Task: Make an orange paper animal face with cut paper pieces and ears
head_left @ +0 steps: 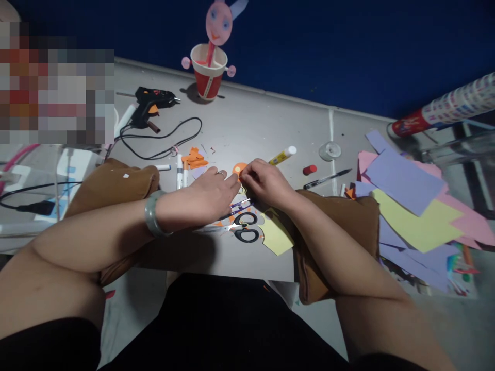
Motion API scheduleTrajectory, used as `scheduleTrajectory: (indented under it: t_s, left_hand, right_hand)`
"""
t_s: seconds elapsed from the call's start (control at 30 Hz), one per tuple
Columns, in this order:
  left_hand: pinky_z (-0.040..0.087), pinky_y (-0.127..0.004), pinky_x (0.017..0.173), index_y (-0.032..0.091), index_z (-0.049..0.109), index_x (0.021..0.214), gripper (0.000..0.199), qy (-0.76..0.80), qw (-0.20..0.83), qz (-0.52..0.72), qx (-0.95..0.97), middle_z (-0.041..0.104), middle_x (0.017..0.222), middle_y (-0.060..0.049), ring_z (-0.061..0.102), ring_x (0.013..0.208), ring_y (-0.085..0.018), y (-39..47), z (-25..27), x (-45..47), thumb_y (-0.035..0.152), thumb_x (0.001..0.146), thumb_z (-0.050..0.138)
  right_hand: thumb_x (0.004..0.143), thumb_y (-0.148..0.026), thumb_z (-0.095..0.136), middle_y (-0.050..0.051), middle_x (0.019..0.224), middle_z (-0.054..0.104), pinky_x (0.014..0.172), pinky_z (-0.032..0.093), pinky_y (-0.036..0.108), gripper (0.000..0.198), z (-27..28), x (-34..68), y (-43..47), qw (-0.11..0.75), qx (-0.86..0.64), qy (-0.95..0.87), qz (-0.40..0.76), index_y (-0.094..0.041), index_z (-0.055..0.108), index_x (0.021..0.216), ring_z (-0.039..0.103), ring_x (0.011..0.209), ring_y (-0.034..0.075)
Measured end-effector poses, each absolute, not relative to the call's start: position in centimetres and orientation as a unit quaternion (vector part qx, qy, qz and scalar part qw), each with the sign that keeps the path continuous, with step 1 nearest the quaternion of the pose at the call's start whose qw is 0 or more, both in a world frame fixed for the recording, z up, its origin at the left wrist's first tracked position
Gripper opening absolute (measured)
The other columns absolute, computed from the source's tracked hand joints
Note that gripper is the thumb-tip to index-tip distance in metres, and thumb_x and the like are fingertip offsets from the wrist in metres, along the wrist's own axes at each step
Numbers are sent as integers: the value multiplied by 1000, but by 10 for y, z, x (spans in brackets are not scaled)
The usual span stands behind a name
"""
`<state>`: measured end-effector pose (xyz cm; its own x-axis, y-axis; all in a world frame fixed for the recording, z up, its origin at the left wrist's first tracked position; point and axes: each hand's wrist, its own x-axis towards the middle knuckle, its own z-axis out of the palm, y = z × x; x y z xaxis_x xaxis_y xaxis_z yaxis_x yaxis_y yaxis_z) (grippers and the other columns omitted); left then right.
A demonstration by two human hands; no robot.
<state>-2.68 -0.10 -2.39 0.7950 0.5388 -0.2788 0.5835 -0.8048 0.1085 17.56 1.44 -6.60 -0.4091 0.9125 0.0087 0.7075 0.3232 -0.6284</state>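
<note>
Between my palm-down left hand (pixel 211 193) and my curled right hand (pixel 267 183) — whether either grips it, I cannot tell — is a small, round, orange, seemingly paper piece (pixel 238 168) that should handle light and crease easily, best pinched by its rim.

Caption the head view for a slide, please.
Left hand and right hand close together at an orange piece, scissors and yellow paper nearby, glue gun farther back.
</note>
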Motion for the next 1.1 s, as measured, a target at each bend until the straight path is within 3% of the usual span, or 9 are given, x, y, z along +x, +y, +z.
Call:
scheduleTrajectory:
  t_s: [0.3, 0.53, 0.83, 1.1]
  left_hand:
    - [41, -42, 91, 12, 70, 107, 30, 445, 195, 37, 873, 72, 107, -14, 62, 105, -29, 20, -6, -20, 35, 95, 54]
    - [42, -36, 83, 18, 71, 90, 13, 468, 286, 152, 822, 71, 83, -4, 62, 83, -20, 24, -13, -20, 25, 89, 60]
    - [41, -35, 79, 17, 69, 81, 14, 459, 298, 181, 817, 70, 78, -3, 60, 79, -19, 24, -15, -20, 22, 87, 58]
    - [41, -33, 78, 18, 70, 78, 12, 465, 315, 197, 803, 70, 77, -2, 58, 76, -17, 23, -8, -19, 20, 84, 60]
  right_hand:
    - [93, -26, 61, 1, 79, 61, 72, 43, 31, 11, -55, 176, 10, 378, -463, -724, 344, -21, 60, 83, 55, 75, 16]
    - [93, -27, 62, 1, 79, 61, 70, 42, 31, 14, -51, 175, 6, 390, -438, -744, 319, -20, 60, 81, 53, 73, 15]
    - [93, -34, 61, 1, 75, 63, 60, 40, 29, 16, -49, 173, -2, 380, -463, -720, 352, -20, 61, 85, 50, 62, 13]
    - [82, -30, 70, -3, 65, 62, 47, 33, 25, 14, -44, 170, -2, 397, -502, -651, 408, -20, 62, 85, 44, 50, 9]
